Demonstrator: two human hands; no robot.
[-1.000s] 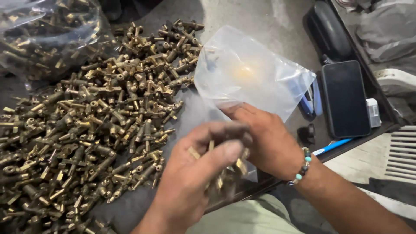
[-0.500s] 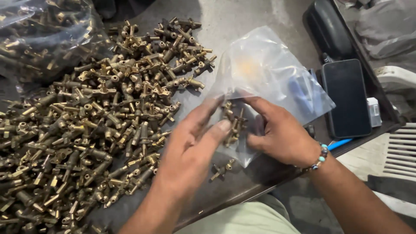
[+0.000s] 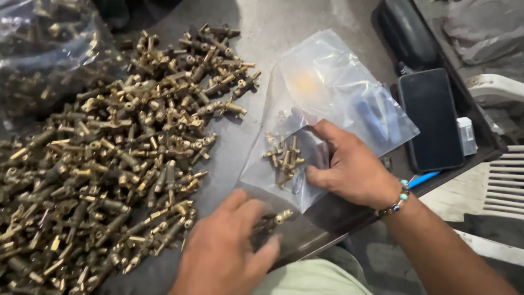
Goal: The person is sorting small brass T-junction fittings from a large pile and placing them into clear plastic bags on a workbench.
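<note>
Head view, looking down on the bench (image 3: 284, 33), a grey surface.

The right hand (image 3: 349, 166) is seen at about 3 o'clock from frame centre. Its fingers are closed on the lower edge of a clear plastic bag (image 3: 333, 104), thumb on top, the bag pinned flat to the bench. A beaded bracelet (image 3: 397, 198) is worn at the wrist. Inside the bag, just at 9 o'clock of the fingertips, a small cluster of brass fittings (image 3: 283, 155) is visible through the film.

The left hand (image 3: 226, 254) is seen at 6 o'clock, palm down near the bench's front edge. Its fingers are curled over a few loose fittings (image 3: 273, 221), one brass end protruding at 2 o'clock of the knuckles. Whether these are actually gripped or only covered cannot be told.

A large heap of brass fittings (image 3: 114, 158) is spread over the bench from 7 to 11 o'clock, just beside the left hand and apart from the bag. A second, bulkier plastic bag of fittings (image 3: 49, 49) is noted at 10 o'clock, at the top left corner.

At 2 to 3 o'clock a dark phone (image 3: 431, 120) is lying screen up, beyond the bag. A blue pen (image 3: 423, 178) is seen near the bench edge, between the phone and the right wrist.
</note>
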